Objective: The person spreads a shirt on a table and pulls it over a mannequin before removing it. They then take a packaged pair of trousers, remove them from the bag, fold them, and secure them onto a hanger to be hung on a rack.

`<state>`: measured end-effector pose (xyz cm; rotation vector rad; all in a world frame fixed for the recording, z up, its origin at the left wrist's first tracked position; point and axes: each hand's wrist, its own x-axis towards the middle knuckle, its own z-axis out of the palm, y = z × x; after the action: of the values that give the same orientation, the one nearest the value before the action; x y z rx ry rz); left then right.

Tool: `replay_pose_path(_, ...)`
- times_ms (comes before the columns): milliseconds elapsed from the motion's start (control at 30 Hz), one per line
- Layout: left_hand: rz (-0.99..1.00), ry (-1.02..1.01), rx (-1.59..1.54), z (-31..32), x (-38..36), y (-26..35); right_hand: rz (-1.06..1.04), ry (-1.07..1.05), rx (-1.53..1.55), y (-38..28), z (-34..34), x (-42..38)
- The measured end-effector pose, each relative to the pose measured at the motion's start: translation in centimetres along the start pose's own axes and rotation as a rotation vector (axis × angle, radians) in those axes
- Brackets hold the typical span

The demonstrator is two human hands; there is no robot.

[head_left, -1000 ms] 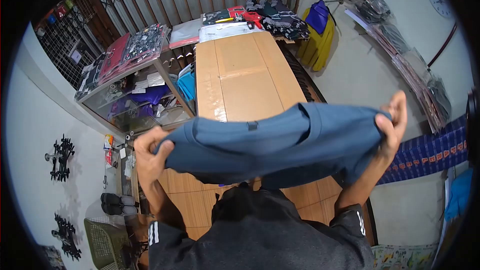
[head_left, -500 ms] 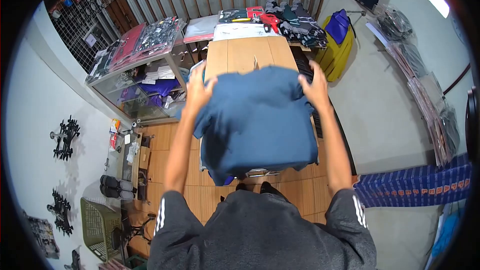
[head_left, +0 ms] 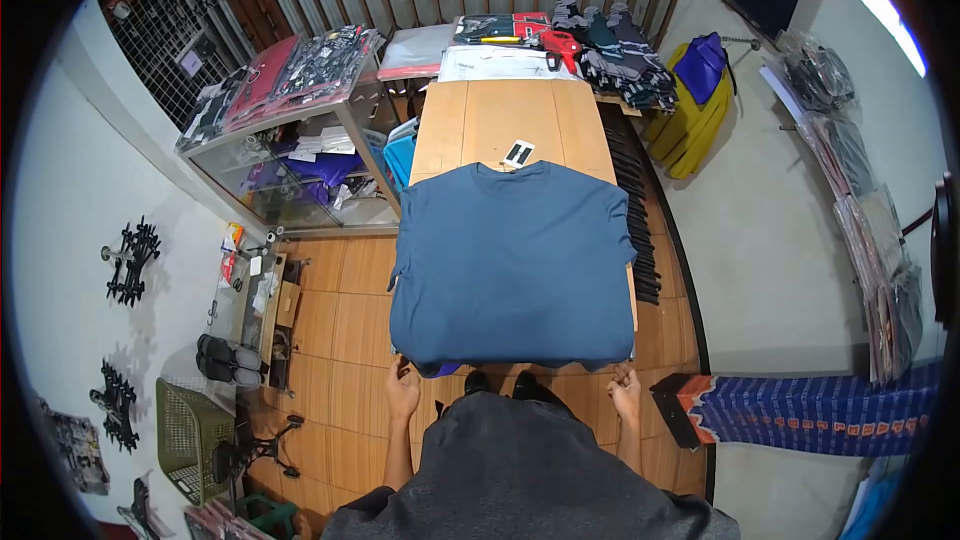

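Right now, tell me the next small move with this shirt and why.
Probably pinch the hem and tug it taut: the blue T-shirt lies spread on the wooden table, and the left hand and right hand sit at its bottom corners.

— Can any writing, brand or number be read anywhere?
— None can be made out. A small black card [head_left: 517, 153] lies on the table [head_left: 492, 115] by the collar of the blue T-shirt [head_left: 512, 260], and pale marks are seen on it, but they are too small to be read.
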<state>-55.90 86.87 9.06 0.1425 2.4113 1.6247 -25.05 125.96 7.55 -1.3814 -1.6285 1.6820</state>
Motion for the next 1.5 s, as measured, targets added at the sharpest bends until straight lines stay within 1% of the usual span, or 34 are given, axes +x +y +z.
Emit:
replay_pose_path(67,-0.026,-0.077,-0.030,0.9,0.3,0.4,-0.059,0.016,-0.014,0.4,1.2,0.2)
replay_pose_path(133,-0.069,-0.114,0.000,1.4,0.5,1.5,-0.046,-0.073,-0.053,0.8,1.0,1.5)
replay_pose_path(167,-0.024,-0.131,-0.004,1.5,0.8,0.8,-0.042,-0.116,-0.071,1.1,0.9,2.3)
replay_pose_path(200,0.022,-0.148,-0.008,1.7,1.3,-0.4,-0.025,-0.109,-0.137,0.5,0.9,2.5)
replay_pose_path(233,0.068,-0.164,-0.012,1.6,1.6,-1.0,-0.008,-0.103,-0.202,-1.4,1.2,2.1)
replay_pose_path(267,0.042,-0.199,0.039,1.3,1.6,-1.6,0.010,-0.097,-0.267,-2.7,1.4,1.5)
replay_pose_path(367,-0.039,-0.299,0.158,0.5,1.5,-1.8,0.021,-0.176,-0.223,-3.2,1.5,0.8)
replay_pose_path(433,-0.095,-0.357,0.195,0.1,1.1,-1.4,0.020,-0.333,-0.384,-1.6,1.0,0.7)
replay_pose_path(467,-0.101,-0.380,0.238,0.1,0.9,-2.6,0.019,-0.412,-0.464,-0.6,0.7,0.6)
replay_pose_path(500,-0.106,-0.401,0.280,0.0,0.8,-5.1,0.058,-0.428,-0.507,0.1,0.3,0.4)
replay_pose_path(567,-0.114,-0.459,0.344,-0.8,1.1,-6.6,0.134,-0.461,-0.595,1.0,-0.1,0.2)
replay_pose_path(600,-0.117,-0.495,0.366,-1.5,1.2,-6.3,0.215,-0.471,-0.631,0.5,-0.4,0.3)
replay_pose_path(633,-0.119,-0.534,0.388,-2.1,1.1,-5.7,0.206,-0.455,-0.505,-1.5,-0.5,-0.2)
replay_pose_path(667,-0.112,-0.489,0.313,-2.5,0.2,-0.8,0.200,-0.435,-0.378,-3.8,-0.7,-1.0)
replay_pose_path(700,-0.125,-0.491,0.261,-3.1,0.2,2.5,0.191,-0.414,-0.251,-5.1,-0.7,-1.1)
replay_pose_path(733,-0.140,-0.492,0.210,-3.6,0.3,5.2,0.134,-0.426,-0.172,-5.2,-1.2,-0.4)
replay_pose_path(767,-0.156,-0.493,0.161,-3.9,0.9,6.8,0.075,-0.435,-0.028,-8.1,-1.0,-0.8)
replay_pose_path(833,-0.176,-0.504,-0.206,-4.3,2.7,8.2,0.138,-0.395,0.269,-13.8,-0.1,-1.2)
replay_pose_path(867,-0.186,-0.506,-0.390,-4.4,3.6,9.1,0.105,-0.381,0.375,-15.8,0.3,-1.1)
replay_pose_path(900,-0.255,-0.464,-0.488,-4.4,4.3,11.8,0.070,-0.365,0.481,-17.4,0.6,-0.5)
replay_pose_path(933,-0.325,-0.419,-0.587,-4.5,4.8,15.1,0.064,-0.376,0.572,-18.5,0.8,0.6)
replay_pose_path(967,-0.325,-0.475,-0.797,-4.3,5.6,17.6,0.060,-0.390,0.664,-19.3,0.7,1.6)
replay_pose_path(1000,-0.454,-0.443,-0.990,-3.9,6.3,19.9,-0.065,-0.340,0.662,-17.3,0.9,4.6)
replay_pose_path(1033,0.057,-0.525,-0.556,-4.1,9.2,16.9,-0.079,-0.498,0.910,-16.8,1.4,6.7)
replay_pose_path(1067,0.141,-0.524,-0.609,-3.6,10.7,16.5,-0.056,-0.671,1.144,-16.2,1.9,8.8)
replay_pose_path(1100,0.226,-0.525,-0.662,-3.1,12.3,16.2,0.103,-1.066,1.616,-17.8,2.6,10.4)
replay_pose_path(1133,-0.126,-0.449,-1.209,-0.8,11.9,19.9,0.123,-0.716,1.646,-23.6,5.0,6.1)
replay_pose_path(1167,-0.510,-0.335,-1.730,0.8,11.5,22.1,0.143,-0.501,1.534,-24.3,6.1,6.1)
replay_pose_path(1233,-0.347,-0.473,-1.519,2.6,11.3,21.6,0.090,-0.330,1.270,-25.3,8.7,4.6)
replay_pose_path(1267,-0.323,-0.386,-1.285,3.6,10.8,21.6,-0.003,-0.318,0.992,-24.5,9.6,4.1)
replay_pose_path(1367,-0.039,-0.370,-0.625,6.3,9.9,21.5,-0.191,-0.120,0.291,-23.2,13.0,2.1)
replay_pose_path(1433,0.170,-0.382,-0.363,8.2,10.1,22.2,-0.452,-0.046,-0.030,-21.6,14.7,2.1)
replay_pose_path(1467,0.269,-0.394,-0.277,8.9,10.2,22.5,-0.507,-0.012,-0.183,-21.4,15.1,1.7)
replay_pose_path(1500,0.367,-0.405,-0.189,9.4,10.2,23.2,-0.502,-0.018,-0.280,-22.0,15.5,0.9)
